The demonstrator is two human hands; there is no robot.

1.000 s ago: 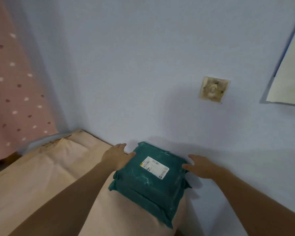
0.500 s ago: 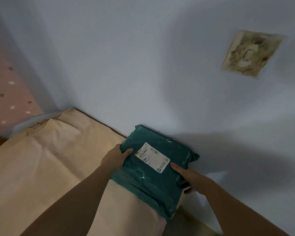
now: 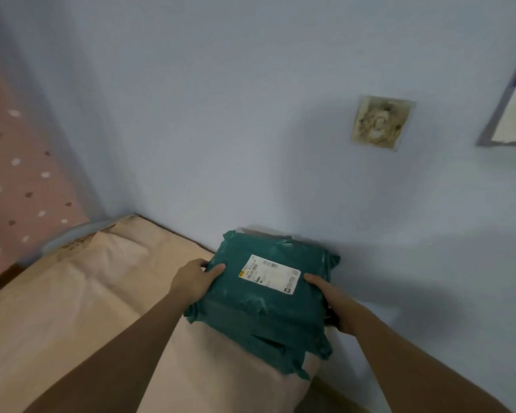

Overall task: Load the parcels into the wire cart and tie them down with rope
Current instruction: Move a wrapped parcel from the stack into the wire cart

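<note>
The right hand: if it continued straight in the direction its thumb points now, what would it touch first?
The right hand grips the teal parcel at its right edge, thumb on top pointing toward the white shipping label. Going straight on, the thumb would probably slide onto that label first; the pale blue wall lies beyond.

Head view — looks down, close, toward the wall (image 3: pixel 251 114) corner.
</note>
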